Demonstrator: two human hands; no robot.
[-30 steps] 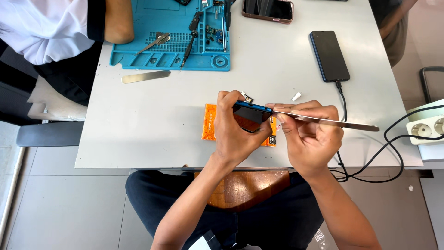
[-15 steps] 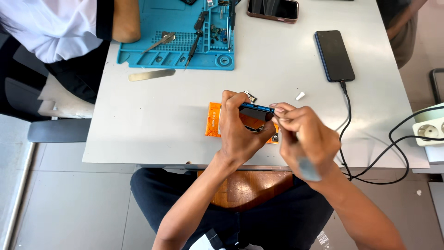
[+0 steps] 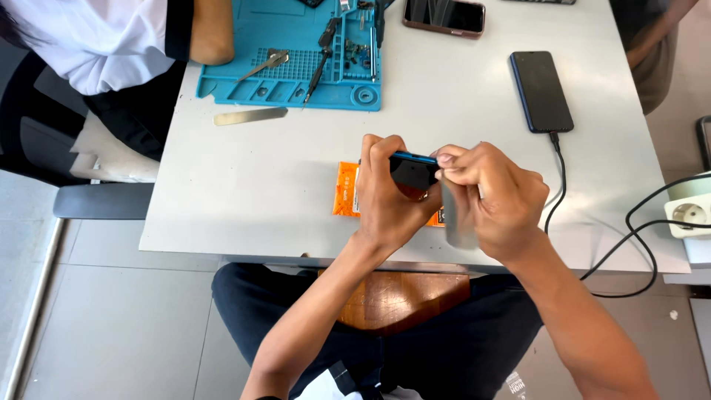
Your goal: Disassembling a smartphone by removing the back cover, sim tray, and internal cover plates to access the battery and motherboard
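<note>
the person sits at the near edge of the white table (image 3: 244, 185), both hands raised just above it. left hand (image 3: 385, 196) is wrapped around a small dark phone with a blue rim (image 3: 412, 169), fingers closed over its left end and gripping it, held edge-up and slightly tilted. right hand (image 3: 492, 200) presses against the right end of the phone, fingers closed and pinching a thin flat metal pry tool (image 3: 455, 222) that shows blurred below the knuckles; its tip meets the phone's edge, exact contact point hidden by the fingertips. an orange mat (image 3: 345, 190) lies on the table directly under the hands, mostly covered by them.

far right of the hands: a second dark phone (image 3: 541, 90) flat on the table, a black cable (image 3: 557, 181) plugged into its near end and running off the right edge toward a white power strip (image 3: 689, 215). far left: a blue work mat (image 3: 292, 81) with small tools in its trays; a flat metal strip (image 3: 249, 116) lies just near of it. a third phone (image 3: 444, 15) sits at the far edge. another person in a white shirt (image 3: 89, 37) sits at the far left corner.
</note>
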